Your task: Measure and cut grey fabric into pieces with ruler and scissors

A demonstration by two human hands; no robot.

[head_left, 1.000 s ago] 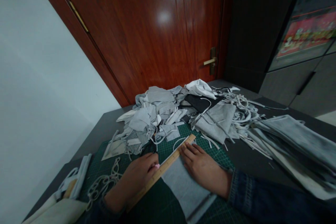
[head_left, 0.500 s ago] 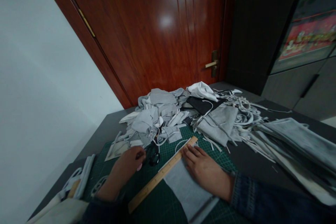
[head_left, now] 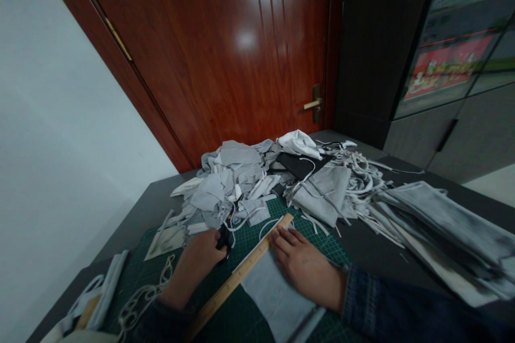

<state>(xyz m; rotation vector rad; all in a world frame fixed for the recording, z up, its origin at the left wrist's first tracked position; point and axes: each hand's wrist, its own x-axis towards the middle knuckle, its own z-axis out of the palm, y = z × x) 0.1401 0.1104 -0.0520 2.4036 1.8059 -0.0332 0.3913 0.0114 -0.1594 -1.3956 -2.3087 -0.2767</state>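
Observation:
My left hand (head_left: 198,258) is closed on the black handles of a pair of scissors (head_left: 224,240); the blades are hard to make out against the scraps behind. My right hand (head_left: 300,265) lies flat, fingers stretched out, pressing the upper part of a wooden ruler (head_left: 241,273). Beneath that palm and along the ruler's edge is a piece of grey cloth (head_left: 269,296). A thin strip of the cloth shows on the ruler's left side. Both lie on a green gridded cutting mat (head_left: 249,234).
A heap of grey fabric scraps (head_left: 211,190) covers the table's back, with tangled strips (head_left: 362,174) to its right. Folded cloth (head_left: 450,225) is stacked at the right. Left of my arm lie a white cord (head_left: 142,296) and rolled fabric (head_left: 108,289). A wooden door (head_left: 209,64) stands behind.
My left hand has moved forward to the scissors and closed on their handles. My right hand stays on the ruler. The camera view has shifted slightly to the right.

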